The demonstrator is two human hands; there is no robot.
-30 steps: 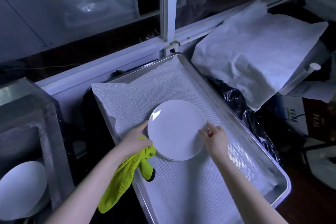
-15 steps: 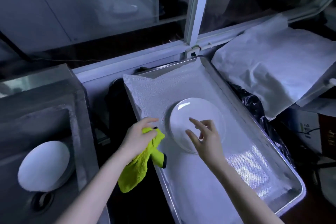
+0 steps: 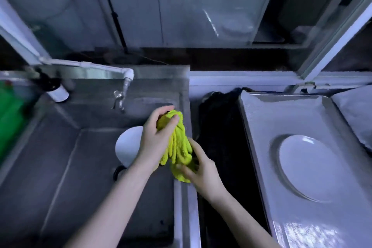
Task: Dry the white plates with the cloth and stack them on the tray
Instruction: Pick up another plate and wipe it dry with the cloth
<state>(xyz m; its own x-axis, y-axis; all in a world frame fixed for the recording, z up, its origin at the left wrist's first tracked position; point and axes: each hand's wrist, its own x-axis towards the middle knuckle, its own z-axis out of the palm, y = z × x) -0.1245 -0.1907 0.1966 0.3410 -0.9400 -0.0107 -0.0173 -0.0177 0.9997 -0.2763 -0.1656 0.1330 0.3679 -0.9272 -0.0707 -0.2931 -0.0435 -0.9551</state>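
A yellow-green cloth (image 3: 179,147) hangs bunched over the right rim of the steel sink (image 3: 60,167). My left hand (image 3: 155,137) grips its upper end and my right hand (image 3: 201,171) holds its lower end. Behind my left hand, a white plate (image 3: 126,147) lies in the sink, partly hidden. On the right, a white plate stack (image 3: 308,167) rests on the lined metal tray (image 3: 261,119).
A tap (image 3: 124,88) juts over the back of the sink, with a bottle (image 3: 58,92) beside it at the left. A dark gap (image 3: 219,147) separates sink and tray. White paper (image 3: 358,115) lies beyond the tray's right edge. Windows run along the back.
Both hands left the plate on the tray and moved left to the sink. My right hand has now taken hold of the cloth with my left. The view swung left.
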